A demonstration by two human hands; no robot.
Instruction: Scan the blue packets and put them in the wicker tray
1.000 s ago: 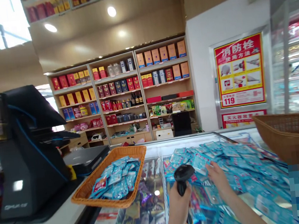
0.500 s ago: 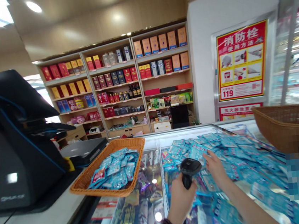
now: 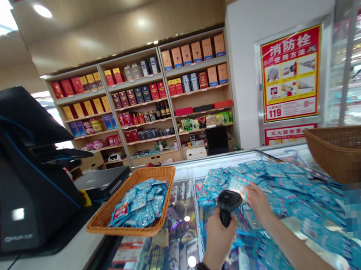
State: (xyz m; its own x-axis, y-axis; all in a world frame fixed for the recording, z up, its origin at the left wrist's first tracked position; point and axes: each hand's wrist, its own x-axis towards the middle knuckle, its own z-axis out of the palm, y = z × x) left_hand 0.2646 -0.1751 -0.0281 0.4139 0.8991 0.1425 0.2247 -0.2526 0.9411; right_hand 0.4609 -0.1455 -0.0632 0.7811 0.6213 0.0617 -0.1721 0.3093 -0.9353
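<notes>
My left hand (image 3: 219,229) is wrapped around the handle of a black barcode scanner (image 3: 229,199). Its head points away from me, at a blue packet (image 3: 238,183) lit by a bright patch. That packet is pinched at its right edge between the fingers of my right hand (image 3: 258,203), just right of the scanner. Many similar blue packets (image 3: 285,184) lie spread over the glass top around both hands. To the left, an orange wicker basket (image 3: 93,223) holds a heap of blue packets, one with a red patch.
A black checkout terminal (image 3: 26,177) stands on the counter at left, beside a flat dark device (image 3: 103,181). A brown wicker basket (image 3: 334,153) sits at right. Under the glass (image 3: 168,261) lie packaged goods. Shelves of boxes (image 3: 140,92) line the back wall.
A bright light from the scanner now falls on the packet in my right hand. My hands and the baskets have barely moved.
</notes>
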